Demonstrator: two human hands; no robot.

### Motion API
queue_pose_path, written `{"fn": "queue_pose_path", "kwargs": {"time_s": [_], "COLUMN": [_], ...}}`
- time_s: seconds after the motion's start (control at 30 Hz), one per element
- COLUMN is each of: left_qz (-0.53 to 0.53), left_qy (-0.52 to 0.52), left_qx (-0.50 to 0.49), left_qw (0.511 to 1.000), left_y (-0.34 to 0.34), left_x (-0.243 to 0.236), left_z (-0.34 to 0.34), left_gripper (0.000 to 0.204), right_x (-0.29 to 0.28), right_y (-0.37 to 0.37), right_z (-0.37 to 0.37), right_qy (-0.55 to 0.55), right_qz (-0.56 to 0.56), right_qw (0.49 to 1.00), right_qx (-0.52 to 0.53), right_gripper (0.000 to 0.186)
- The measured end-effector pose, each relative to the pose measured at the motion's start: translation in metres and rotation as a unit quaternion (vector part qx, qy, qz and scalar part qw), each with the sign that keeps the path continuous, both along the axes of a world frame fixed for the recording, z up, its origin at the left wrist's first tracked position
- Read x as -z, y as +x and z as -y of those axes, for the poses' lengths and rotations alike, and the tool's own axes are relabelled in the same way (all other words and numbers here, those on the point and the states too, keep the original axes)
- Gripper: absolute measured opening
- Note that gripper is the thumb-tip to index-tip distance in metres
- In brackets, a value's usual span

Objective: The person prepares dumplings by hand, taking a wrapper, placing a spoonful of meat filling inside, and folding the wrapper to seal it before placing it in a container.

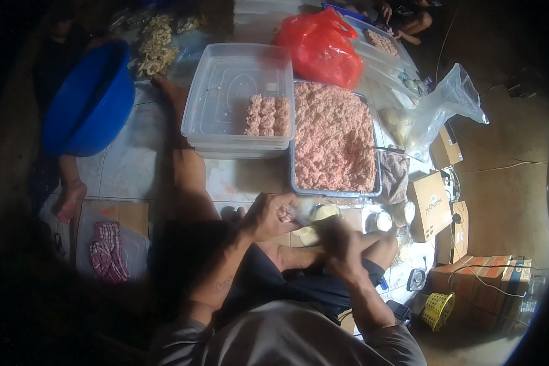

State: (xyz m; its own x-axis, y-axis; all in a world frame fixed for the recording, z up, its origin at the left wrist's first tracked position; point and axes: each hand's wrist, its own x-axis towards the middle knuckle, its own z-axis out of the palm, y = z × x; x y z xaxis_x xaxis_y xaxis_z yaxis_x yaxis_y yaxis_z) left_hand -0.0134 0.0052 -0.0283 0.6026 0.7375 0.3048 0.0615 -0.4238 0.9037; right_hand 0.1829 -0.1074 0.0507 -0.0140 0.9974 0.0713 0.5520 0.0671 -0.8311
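My left hand [269,215] is closed around a lump of pink minced mixture [285,213], beside a blurred translucent shape. My right hand [341,247] hangs just right of it, smeared by motion, so its grip is unclear. Beyond both hands lies a blue-rimmed tray [333,143] filled with the same pink mixture. To its left, stacked clear plastic containers [219,85] hold several shaped pink pieces [267,114] in rows. Pale round items [324,211] sit partly hidden behind my hands.
A blue tub [91,104], red plastic bag [317,52] and clear bag [445,104] surround the work. Cardboard boxes [424,201] and a yellow basket [438,311] stand right. A checked cloth [108,250] lies left. Other people [70,189] sit at left and far right [412,24].
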Motion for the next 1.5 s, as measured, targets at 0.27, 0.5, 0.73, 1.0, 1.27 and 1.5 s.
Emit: {"fn": "queue_pose_path", "kwargs": {"time_s": [0.27, 0.5, 0.73, 1.0, 1.27, 1.5], "left_qz": [0.050, 0.066, 0.062, -0.157, -0.420, -0.418], "left_qy": [-0.129, -0.144, -0.239, 0.001, -0.088, -0.071], "left_qx": [0.008, -0.014, -0.027, -0.195, -0.118, -0.141], "left_qw": [0.990, 0.987, 0.969, 0.968, 0.896, 0.895], "left_y": [-0.011, 0.000, -0.053, -0.083, -0.072, -0.062], "left_x": [-0.024, -0.020, -0.057, -0.050, -0.030, -0.032], "left_z": [0.011, -0.001, -0.057, -0.174, -0.208, -0.198], "left_gripper": [0.036, 0.044, 0.057, 0.031, 0.068, 0.089], "right_x": [0.004, 0.017, 0.000, 0.081, 0.138, 0.135], "right_y": [0.008, 0.027, 0.081, 0.127, 0.136, 0.135], "right_z": [0.012, 0.010, 0.010, 0.039, 0.035, 0.031], "right_qy": [0.021, 0.041, -0.139, -0.063, 0.039, 0.033], "right_qz": [-0.172, -0.172, 0.206, 0.076, -0.230, -0.247], "right_qw": [0.982, 0.980, 0.884, 0.931, 0.914, 0.913], "right_qx": [0.081, 0.096, 0.395, 0.351, 0.331, 0.323], "right_gripper": [0.008, 0.010, 0.040, 0.031, 0.010, 0.007]}}
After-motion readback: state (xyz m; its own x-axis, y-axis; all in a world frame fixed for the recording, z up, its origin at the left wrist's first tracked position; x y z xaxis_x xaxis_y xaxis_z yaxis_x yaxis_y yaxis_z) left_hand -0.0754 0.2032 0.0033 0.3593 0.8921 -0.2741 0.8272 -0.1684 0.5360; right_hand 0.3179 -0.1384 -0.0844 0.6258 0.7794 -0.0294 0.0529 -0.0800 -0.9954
